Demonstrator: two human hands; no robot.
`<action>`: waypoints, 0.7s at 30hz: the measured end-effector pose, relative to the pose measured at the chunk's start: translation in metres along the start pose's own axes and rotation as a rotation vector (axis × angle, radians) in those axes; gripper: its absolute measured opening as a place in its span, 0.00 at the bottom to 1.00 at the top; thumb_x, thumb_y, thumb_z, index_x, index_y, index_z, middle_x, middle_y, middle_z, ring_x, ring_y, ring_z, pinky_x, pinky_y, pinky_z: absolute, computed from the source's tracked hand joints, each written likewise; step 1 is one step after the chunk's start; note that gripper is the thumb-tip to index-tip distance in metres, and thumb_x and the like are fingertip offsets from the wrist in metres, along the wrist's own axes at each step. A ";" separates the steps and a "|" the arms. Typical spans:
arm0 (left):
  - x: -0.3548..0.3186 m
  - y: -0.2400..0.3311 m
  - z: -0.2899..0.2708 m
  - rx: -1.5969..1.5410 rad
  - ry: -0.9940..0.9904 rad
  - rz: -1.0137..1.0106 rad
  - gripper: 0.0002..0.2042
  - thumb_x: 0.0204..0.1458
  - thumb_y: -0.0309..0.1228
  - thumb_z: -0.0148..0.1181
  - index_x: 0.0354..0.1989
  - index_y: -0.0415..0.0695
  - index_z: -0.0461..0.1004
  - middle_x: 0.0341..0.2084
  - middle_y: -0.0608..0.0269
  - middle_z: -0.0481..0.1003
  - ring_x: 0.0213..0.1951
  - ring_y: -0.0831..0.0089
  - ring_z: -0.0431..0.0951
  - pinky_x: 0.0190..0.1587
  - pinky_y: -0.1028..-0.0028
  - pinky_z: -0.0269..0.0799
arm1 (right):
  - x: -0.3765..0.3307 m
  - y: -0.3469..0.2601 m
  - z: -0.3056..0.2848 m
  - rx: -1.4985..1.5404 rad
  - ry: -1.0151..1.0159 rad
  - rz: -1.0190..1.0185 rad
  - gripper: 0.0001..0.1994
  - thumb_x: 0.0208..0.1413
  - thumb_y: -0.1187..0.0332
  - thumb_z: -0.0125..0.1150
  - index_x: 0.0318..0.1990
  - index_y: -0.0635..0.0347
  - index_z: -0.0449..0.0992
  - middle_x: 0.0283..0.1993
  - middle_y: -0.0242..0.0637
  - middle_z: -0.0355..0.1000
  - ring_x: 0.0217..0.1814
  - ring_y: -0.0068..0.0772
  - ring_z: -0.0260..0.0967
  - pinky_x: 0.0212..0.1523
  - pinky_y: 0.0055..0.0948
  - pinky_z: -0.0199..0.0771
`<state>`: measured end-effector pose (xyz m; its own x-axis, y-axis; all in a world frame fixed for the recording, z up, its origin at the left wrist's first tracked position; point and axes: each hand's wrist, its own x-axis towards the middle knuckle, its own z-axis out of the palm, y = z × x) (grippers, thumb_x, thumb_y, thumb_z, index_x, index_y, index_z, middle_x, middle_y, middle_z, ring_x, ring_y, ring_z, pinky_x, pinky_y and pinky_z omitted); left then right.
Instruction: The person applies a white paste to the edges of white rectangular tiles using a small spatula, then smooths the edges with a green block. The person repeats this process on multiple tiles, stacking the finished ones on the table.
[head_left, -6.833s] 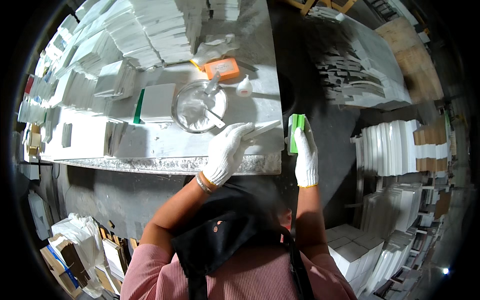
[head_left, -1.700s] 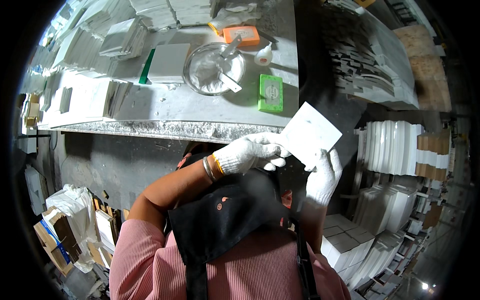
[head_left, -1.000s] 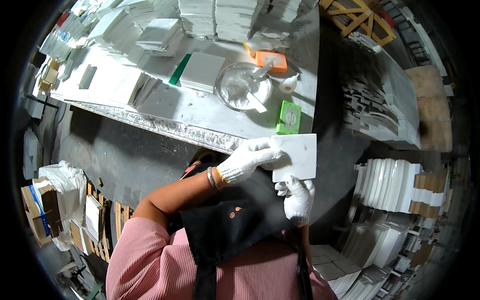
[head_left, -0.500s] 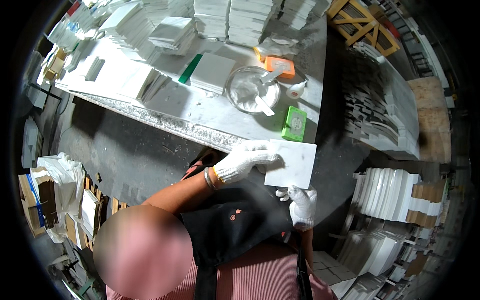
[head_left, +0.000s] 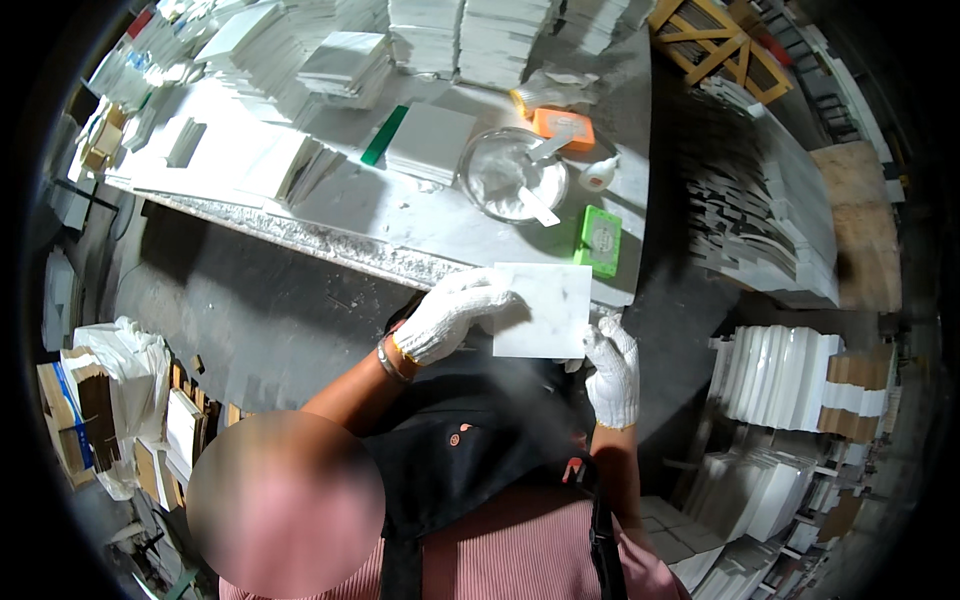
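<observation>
A square white stone tile (head_left: 545, 312) with faint grey marks is held up in front of the table's near edge. My left hand (head_left: 452, 312), in a white knit glove, grips the tile's left edge, its fingers partly behind it. At the lower right corner, my right hand (head_left: 612, 372), gloved alike, pinches the tile with the thumb in front. Beyond the tile lies a green box-shaped block (head_left: 598, 242). Farther off stands a round bowl (head_left: 480, 196) of white paste, with a light spatula (head_left: 538, 206) and another flat scraper (head_left: 551, 146) in it.
On the white work table (head_left: 345, 215) are an orange block (head_left: 563, 129), a small white bottle (head_left: 599, 174), a short tile stack (head_left: 432, 143) beside a green strip (head_left: 384, 136), and tall tile stacks (head_left: 497, 45) behind. Bundled white pieces (head_left: 772, 378) stand to the right, a wooden crate (head_left: 720, 45) at the far right.
The tile has moved left and slightly up with both hands. My right hand has shifted from the tile's bottom edge to its lower right corner.
</observation>
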<state>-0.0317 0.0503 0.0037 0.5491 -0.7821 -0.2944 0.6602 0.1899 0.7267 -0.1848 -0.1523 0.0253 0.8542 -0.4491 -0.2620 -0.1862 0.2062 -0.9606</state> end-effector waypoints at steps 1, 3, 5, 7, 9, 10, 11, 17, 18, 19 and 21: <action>-0.003 -0.001 -0.004 -0.003 0.005 0.002 0.13 0.57 0.29 0.58 0.47 0.35 0.75 0.40 0.56 0.79 0.44 0.68 0.79 0.50 0.72 0.73 | 0.002 0.002 0.004 -0.012 0.005 0.001 0.09 0.56 0.73 0.64 0.39 0.72 0.77 0.41 0.37 0.74 0.41 0.25 0.71 0.44 0.25 0.71; -0.007 -0.008 -0.016 -0.037 -0.009 0.005 0.16 0.58 0.31 0.58 0.51 0.36 0.73 0.42 0.58 0.78 0.46 0.68 0.78 0.50 0.71 0.73 | 0.004 0.008 0.007 -0.009 0.030 0.014 0.09 0.54 0.75 0.66 0.39 0.74 0.76 0.45 0.40 0.73 0.43 0.27 0.71 0.44 0.26 0.73; -0.013 -0.012 -0.023 -0.099 -0.007 -0.024 0.19 0.58 0.33 0.58 0.56 0.37 0.71 0.44 0.60 0.77 0.47 0.69 0.78 0.50 0.70 0.73 | 0.005 0.016 0.012 -0.010 0.057 -0.004 0.10 0.54 0.75 0.66 0.39 0.75 0.76 0.44 0.41 0.72 0.41 0.27 0.72 0.41 0.25 0.74; -0.019 -0.005 -0.018 -0.194 0.015 -0.078 0.23 0.58 0.35 0.60 0.61 0.39 0.68 0.46 0.62 0.76 0.48 0.69 0.77 0.50 0.69 0.73 | 0.003 0.000 0.033 0.091 0.049 0.046 0.09 0.57 0.74 0.63 0.39 0.73 0.75 0.36 0.37 0.73 0.33 0.25 0.74 0.30 0.21 0.73; -0.026 0.007 -0.012 -0.142 -0.009 -0.064 0.28 0.55 0.35 0.63 0.63 0.40 0.65 0.47 0.62 0.75 0.47 0.69 0.77 0.50 0.68 0.74 | 0.004 -0.004 0.043 0.117 0.019 0.048 0.08 0.58 0.72 0.62 0.39 0.71 0.75 0.31 0.34 0.72 0.29 0.23 0.73 0.25 0.19 0.70; -0.030 0.010 -0.011 -0.124 -0.018 -0.052 0.28 0.54 0.35 0.64 0.63 0.40 0.65 0.47 0.61 0.75 0.47 0.69 0.77 0.49 0.68 0.74 | 0.005 -0.008 0.052 0.110 0.011 0.027 0.07 0.60 0.72 0.59 0.36 0.69 0.74 0.27 0.31 0.70 0.26 0.22 0.71 0.25 0.19 0.69; -0.034 0.011 -0.012 -0.107 -0.025 -0.039 0.29 0.53 0.34 0.64 0.63 0.39 0.65 0.47 0.61 0.75 0.47 0.70 0.77 0.49 0.68 0.75 | 0.007 -0.006 0.055 0.101 -0.018 0.034 0.07 0.61 0.72 0.59 0.35 0.69 0.74 0.27 0.31 0.70 0.26 0.22 0.71 0.24 0.20 0.69; -0.062 0.024 -0.035 -0.109 0.140 0.093 0.27 0.51 0.27 0.65 0.62 0.39 0.68 0.49 0.60 0.76 0.41 0.74 0.79 0.46 0.71 0.75 | 0.020 0.012 0.079 0.014 -0.115 0.105 0.16 0.62 0.66 0.57 0.51 0.71 0.72 0.38 0.42 0.78 0.26 0.32 0.76 0.22 0.21 0.70; -0.071 0.033 -0.039 -0.080 0.190 0.143 0.27 0.52 0.27 0.65 0.62 0.39 0.68 0.50 0.59 0.76 0.44 0.73 0.79 0.48 0.70 0.74 | 0.023 0.007 0.084 0.012 -0.156 0.108 0.18 0.63 0.64 0.57 0.53 0.71 0.72 0.39 0.43 0.78 0.26 0.33 0.77 0.23 0.21 0.71; -0.079 0.040 -0.042 -0.067 0.225 0.185 0.28 0.52 0.27 0.65 0.63 0.38 0.67 0.52 0.58 0.75 0.46 0.72 0.78 0.51 0.69 0.74 | 0.024 0.003 0.085 -0.006 -0.182 0.112 0.19 0.64 0.63 0.57 0.55 0.71 0.71 0.40 0.44 0.78 0.27 0.33 0.77 0.23 0.21 0.71; -0.081 0.034 -0.081 -0.075 0.268 0.298 0.30 0.54 0.31 0.65 0.65 0.37 0.65 0.54 0.59 0.74 0.55 0.70 0.75 0.56 0.69 0.72 | 0.031 0.008 0.086 0.057 -0.274 0.093 0.17 0.66 0.65 0.52 0.56 0.69 0.73 0.39 0.44 0.79 0.29 0.29 0.77 0.26 0.19 0.70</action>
<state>-0.0126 0.1678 0.0019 0.8298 -0.5054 -0.2365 0.4819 0.4354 0.7604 -0.1183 -0.0896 0.0174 0.9355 -0.1763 -0.3063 -0.2486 0.2876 -0.9249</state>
